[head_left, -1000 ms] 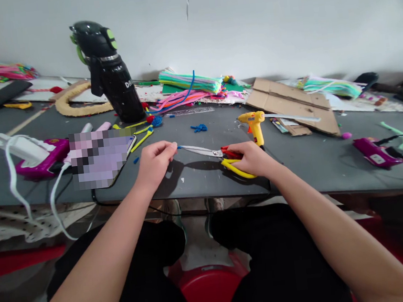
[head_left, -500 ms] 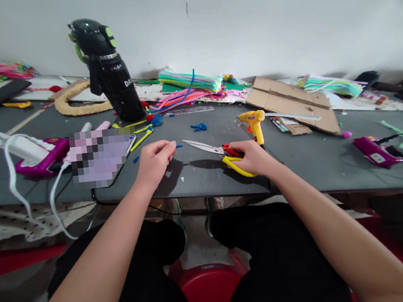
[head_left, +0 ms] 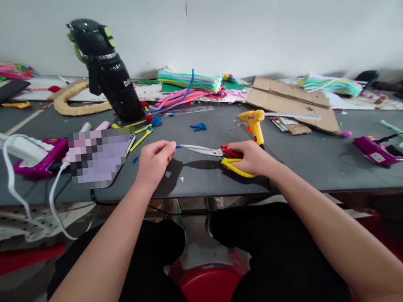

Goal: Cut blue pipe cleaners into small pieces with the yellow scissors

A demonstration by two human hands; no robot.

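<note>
My left hand (head_left: 156,159) pinches a short piece of blue pipe cleaner (head_left: 178,146), whose tip pokes out past the thumb. In my right hand (head_left: 249,157) are scissors (head_left: 203,149) with one red and one yellow handle. Their blade tips touch or overlap the blue tip at my left fingers; I cannot tell which. A small heap of blue pipe cleaner bits (head_left: 198,127) lies on the table beyond the blades. Left of my left hand is another short blue bit (head_left: 135,160), near yellow stems (head_left: 141,139) with a blue fuzzy end.
A yellow glue gun (head_left: 255,123) stands behind my right hand, before a cardboard sheet (head_left: 293,100). A black bottle (head_left: 117,85) and pipe cleaner bundles (head_left: 190,81) stand at the back. A phone (head_left: 107,158) and purple power strip (head_left: 40,160) with white cables lie left; another purple strip (head_left: 378,151) lies right.
The scissors have moved slightly left, so their tips now reach the blue piece at my left fingers. The blades have drawn together. My left hand has stayed almost still.
</note>
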